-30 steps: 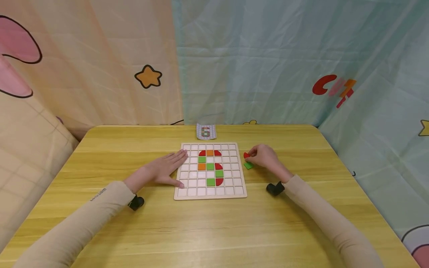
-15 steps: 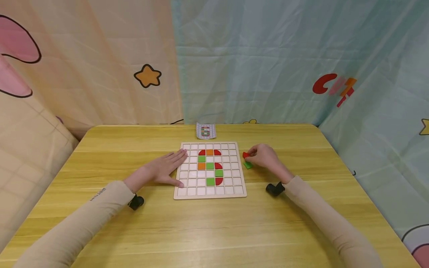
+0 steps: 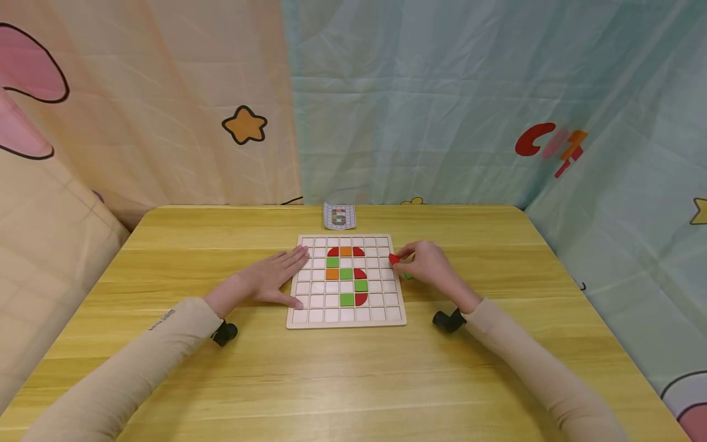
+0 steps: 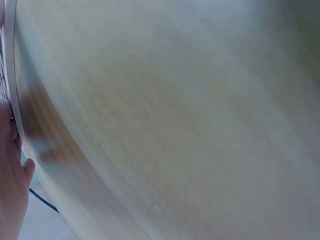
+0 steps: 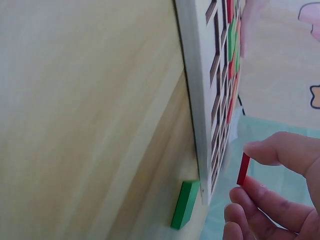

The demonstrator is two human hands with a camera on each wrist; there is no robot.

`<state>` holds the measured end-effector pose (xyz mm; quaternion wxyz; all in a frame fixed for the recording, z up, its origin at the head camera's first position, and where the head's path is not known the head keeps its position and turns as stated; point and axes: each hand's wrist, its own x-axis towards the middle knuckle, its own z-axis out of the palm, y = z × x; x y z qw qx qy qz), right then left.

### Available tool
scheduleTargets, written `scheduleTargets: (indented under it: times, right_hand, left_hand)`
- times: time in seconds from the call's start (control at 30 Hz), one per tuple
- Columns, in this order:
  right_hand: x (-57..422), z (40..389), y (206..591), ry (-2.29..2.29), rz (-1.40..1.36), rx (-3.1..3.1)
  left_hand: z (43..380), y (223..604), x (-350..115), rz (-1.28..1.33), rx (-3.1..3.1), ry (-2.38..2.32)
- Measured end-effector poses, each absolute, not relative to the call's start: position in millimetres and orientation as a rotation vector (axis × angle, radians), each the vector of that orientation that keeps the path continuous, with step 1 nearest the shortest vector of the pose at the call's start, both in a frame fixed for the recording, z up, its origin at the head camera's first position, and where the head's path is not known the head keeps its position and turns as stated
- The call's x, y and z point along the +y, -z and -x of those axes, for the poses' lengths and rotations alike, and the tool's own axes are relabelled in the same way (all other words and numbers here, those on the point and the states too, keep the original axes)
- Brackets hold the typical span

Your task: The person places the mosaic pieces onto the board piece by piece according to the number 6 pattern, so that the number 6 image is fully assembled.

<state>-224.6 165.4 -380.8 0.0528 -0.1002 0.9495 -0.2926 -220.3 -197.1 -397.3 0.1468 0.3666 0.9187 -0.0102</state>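
Observation:
A white grid board [image 3: 323,315] with a wooden rim lies on the table. Red quarter-round, green square and orange square tiles fill several of its cells. My left hand [image 3: 272,279] rests flat with spread fingers on the board's left edge. Between thumb and fingertips, my right hand [image 3: 428,266] pinches a red tile [image 3: 394,259] over the board's right rim; the right wrist view shows this red tile [image 5: 243,169] edge-on, clear of the board. A green tile [image 5: 185,205] lies on the table beside the board, mostly hidden behind the right hand in the head view.
Behind the board, a small printed card [image 3: 339,217] with a coloured grid pattern lies near the far edge of the wooden table [image 3: 353,380]. Patterned curtains [image 3: 442,110] hang behind and at both sides. A dark cable [image 4: 44,201] shows in the left wrist view.
The right hand has lifted the red tile from the table and carried it left to the board's right rim. My left hand has stayed in place.

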Motion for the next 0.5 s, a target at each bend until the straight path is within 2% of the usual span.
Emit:
scheduleTargets:
  times: [0.5]
  right_hand:
    - [135,210,377,0.881,0.382,2.879]
  left_hand:
    - [220,396,-197,-1.069,2.646,0.001]
